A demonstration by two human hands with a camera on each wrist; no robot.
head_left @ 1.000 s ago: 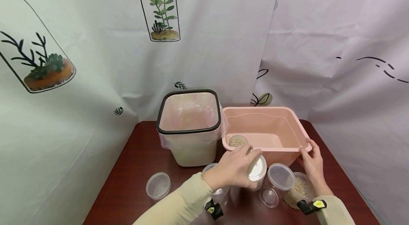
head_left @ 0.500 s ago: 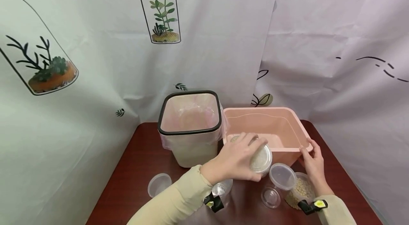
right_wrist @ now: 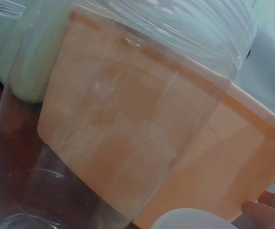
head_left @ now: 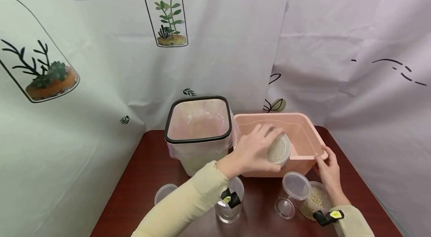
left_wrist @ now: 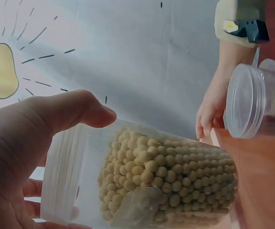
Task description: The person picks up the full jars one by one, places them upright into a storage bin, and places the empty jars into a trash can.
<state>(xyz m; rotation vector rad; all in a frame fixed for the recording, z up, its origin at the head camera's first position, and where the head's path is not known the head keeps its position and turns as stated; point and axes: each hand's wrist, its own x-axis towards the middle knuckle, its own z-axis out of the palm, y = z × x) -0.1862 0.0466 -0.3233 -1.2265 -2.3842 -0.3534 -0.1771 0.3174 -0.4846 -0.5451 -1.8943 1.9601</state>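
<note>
**Bean jar tipped over the pink tub, left hand holding**

Jar of beans (head_left: 278, 150) is in the left hand (head_left: 250, 153), fingers and thumb wrapped round its clear wall. It sits above the near-left part of the pink tub (head_left: 308, 128), lying tilted almost flat, long axis running near-left to far-right; from the head view I can't tell whether its near-facing round end is base or lid. Left hand is the one on it; right hand (head_left: 329, 171) is well to the right, fingers curled over the tub's near-right rim, holding it, nothing else in that hand.

Left wrist view shows what the head view can't: beans (left_wrist: 168, 179) piled toward one end of the jar, the thumb (left_wrist: 66, 112) across the wall, the part nearer the palm empty. Right wrist view is mostly blocked by a clear container (right_wrist: 128, 119) up close, with the tub wall seen through it.

Around: lined bin (head_left: 198, 132) touching the tub's left side; on the brown table (head_left: 141, 169), near side, a lidded clear jar (head_left: 294, 188), a beans container (head_left: 314, 199) at far right, an open empty jar (head_left: 229, 203), a loose lid (head_left: 164, 194) at left
</note>
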